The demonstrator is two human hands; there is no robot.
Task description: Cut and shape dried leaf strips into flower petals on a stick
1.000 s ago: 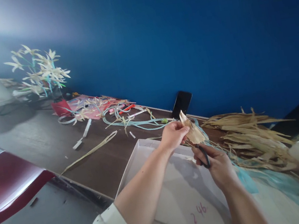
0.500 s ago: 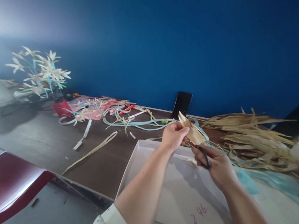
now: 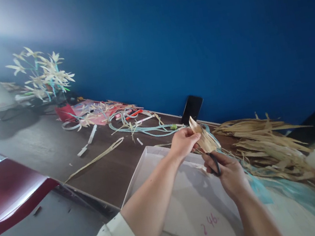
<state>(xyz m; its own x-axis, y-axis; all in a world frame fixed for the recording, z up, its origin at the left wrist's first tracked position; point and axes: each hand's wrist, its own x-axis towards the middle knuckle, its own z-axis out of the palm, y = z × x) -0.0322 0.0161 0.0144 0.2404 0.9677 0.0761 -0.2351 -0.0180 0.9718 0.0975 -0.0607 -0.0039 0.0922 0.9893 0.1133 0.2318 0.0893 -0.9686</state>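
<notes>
My left hand (image 3: 183, 142) pinches a dried tan leaf piece (image 3: 203, 138) by its left edge, above the far end of a white box lid (image 3: 172, 208). Just below the leaf, my right hand (image 3: 229, 173) is closed round the black handles of scissors (image 3: 214, 163); the blades point up at the leaf and are mostly hidden behind it. Both hands hover over the lid, close together.
A heap of dried leaves (image 3: 266, 144) lies right of the hands. A black phone (image 3: 191, 109) leans on the blue wall. Blue cords (image 3: 141, 126), a leaf strip (image 3: 96, 159), a pink sheet (image 3: 93, 113) and a leaf-flower bouquet (image 3: 43, 76) lie further left. A red chair (image 3: 6, 199) stands at the table's edge.
Almost nothing differs: the hands and leaf stay in place, with only a slight shift of the view.
</notes>
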